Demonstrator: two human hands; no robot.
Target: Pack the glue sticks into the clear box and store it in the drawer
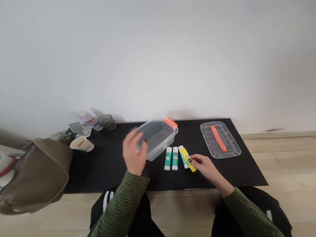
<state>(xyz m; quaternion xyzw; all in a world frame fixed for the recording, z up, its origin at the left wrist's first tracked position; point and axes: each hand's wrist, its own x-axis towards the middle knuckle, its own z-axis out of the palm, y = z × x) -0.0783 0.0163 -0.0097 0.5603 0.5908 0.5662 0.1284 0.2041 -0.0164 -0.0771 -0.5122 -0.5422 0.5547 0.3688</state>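
Note:
My right hand has its fingers closed on a yellow glue stick with a white cap. Partly behind it lies a green-and-white glue stick. Two more green glue sticks, one on the left and one in the middle, lie side by side on the black table. At the near left corner of a clear plastic box with an orange latch, my left hand has its fingers apart and is slightly blurred. Whether it touches the box rim, I cannot tell.
The clear lid with an orange handle lies at the right of the black table. To the left are a paper cup of drink, a dark glass, a bottle, a white phone-like object and a brown bag.

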